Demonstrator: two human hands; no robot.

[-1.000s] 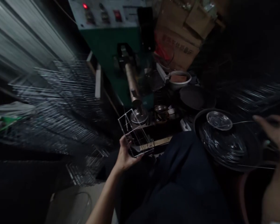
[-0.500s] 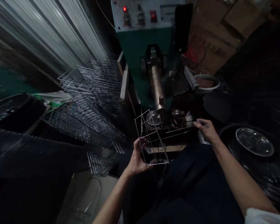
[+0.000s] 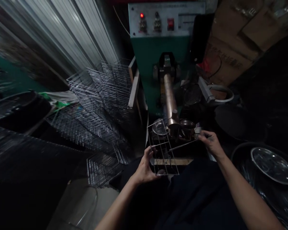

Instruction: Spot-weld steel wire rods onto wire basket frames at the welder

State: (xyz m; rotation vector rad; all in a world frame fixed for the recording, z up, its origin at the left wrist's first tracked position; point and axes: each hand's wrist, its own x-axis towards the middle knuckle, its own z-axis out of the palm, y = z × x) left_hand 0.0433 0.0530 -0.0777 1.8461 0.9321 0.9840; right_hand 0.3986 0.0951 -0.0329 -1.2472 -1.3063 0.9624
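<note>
Head view: the left hand (image 3: 144, 167) still grips the wire rack (image 3: 163, 150) by its near edge. The right hand (image 3: 210, 142) has come in, pinching a wire rod (image 3: 182, 145) laid across the rack beneath the copper welding electrode (image 3: 170, 102), ready for joining.

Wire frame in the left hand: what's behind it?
Behind the wire frame, a round metal dish and the machine's copper arm show through the wires. The base beneath them is too dark to read.

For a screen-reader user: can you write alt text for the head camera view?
A person's left hand holds a wire rack under a green machine's copper rod, while the right hand pinches a thin wire across it. Finished racks pile at left.
</note>
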